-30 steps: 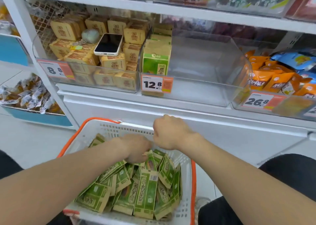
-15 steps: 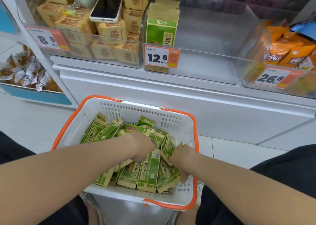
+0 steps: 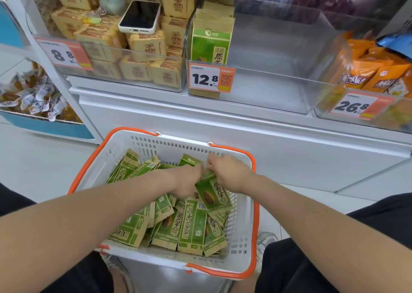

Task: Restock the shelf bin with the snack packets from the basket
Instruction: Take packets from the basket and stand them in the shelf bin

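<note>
While right hand (image 3: pixel 227 174) grips a green packet (image 3: pixel 214 195) over the basket (image 3: pixel 156 142), left hand (image 3: pixel 188 181) seemingly pinches it too

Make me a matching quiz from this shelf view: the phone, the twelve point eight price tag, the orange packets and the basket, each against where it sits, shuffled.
Column one:
1 phone
2 12.8 price tag
3 orange packets
4 basket

Column two:
A holds green packets
B in the bin on the right
C lying on tan packets
D on the front of the nearly empty clear bin

Pairs: 1-C, 2-D, 3-B, 4-A
</note>
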Available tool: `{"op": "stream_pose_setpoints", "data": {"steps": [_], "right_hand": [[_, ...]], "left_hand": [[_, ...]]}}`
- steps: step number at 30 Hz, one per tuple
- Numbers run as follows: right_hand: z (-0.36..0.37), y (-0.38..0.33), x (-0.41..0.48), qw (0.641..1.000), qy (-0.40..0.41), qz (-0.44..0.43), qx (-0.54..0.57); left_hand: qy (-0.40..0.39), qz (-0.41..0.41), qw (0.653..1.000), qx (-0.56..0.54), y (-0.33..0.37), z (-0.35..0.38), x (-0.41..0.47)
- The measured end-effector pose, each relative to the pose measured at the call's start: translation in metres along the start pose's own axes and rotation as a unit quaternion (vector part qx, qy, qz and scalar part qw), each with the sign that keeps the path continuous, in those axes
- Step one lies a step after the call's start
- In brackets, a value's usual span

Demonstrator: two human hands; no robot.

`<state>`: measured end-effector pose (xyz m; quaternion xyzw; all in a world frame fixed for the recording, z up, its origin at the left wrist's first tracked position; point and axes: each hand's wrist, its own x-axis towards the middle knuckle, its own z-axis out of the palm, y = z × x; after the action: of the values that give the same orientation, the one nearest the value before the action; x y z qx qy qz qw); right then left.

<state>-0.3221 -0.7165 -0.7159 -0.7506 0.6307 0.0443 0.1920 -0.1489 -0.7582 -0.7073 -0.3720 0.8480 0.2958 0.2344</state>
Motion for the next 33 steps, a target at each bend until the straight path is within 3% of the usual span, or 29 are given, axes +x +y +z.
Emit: {"op": "stream_pose_setpoints", "data": {"steps": [3,7,11,14,17,20,23,26,30,33], "right_hand": [[-0.015,0.007,0.006,0.987,0.085,0.062,0.120],[-0.032,-0.003,0.005,0.935,0.248,0.070,0.242],[-0.060,-0.029,-0.005,0.851,0.410,0.051,0.324],[-0.088,-0.048,-0.014,0.788,0.393,0.031,0.473],[-0.113,-0.055,-0.019,0.797,0.332,-0.012,0.505],[-0.143,-0.053,-0.023,0.813,0.333,-0.032,0.477],[-0.176,-0.045,-0.026,0.815,0.396,-0.045,0.422],[-0.205,-0.038,-0.029,0.790,0.484,-0.056,0.372],[-0.239,-0.032,-0.031,0.750,0.541,-0.098,0.368],[-0.253,-0.031,-0.032,0.774,0.534,-0.125,0.318]], "left_hand": [[0.131,-0.028,0.972,-0.194,-0.001,-0.017,0.002],[0.307,-0.026,0.881,-0.358,0.004,-0.037,-0.009],[0.397,-0.009,0.833,-0.386,0.013,-0.053,-0.022],[0.498,-0.013,0.794,-0.348,0.021,-0.073,-0.030],[0.562,0.033,0.755,-0.337,0.025,-0.098,-0.038],[0.584,0.099,0.726,-0.349,0.033,-0.124,-0.051],[0.585,0.151,0.705,-0.372,0.040,-0.148,-0.058],[0.627,0.131,0.697,-0.323,0.036,-0.165,-0.052],[0.647,0.094,0.722,-0.226,0.030,-0.174,-0.045],[0.641,0.082,0.740,-0.188,0.027,-0.180,-0.041]]}}
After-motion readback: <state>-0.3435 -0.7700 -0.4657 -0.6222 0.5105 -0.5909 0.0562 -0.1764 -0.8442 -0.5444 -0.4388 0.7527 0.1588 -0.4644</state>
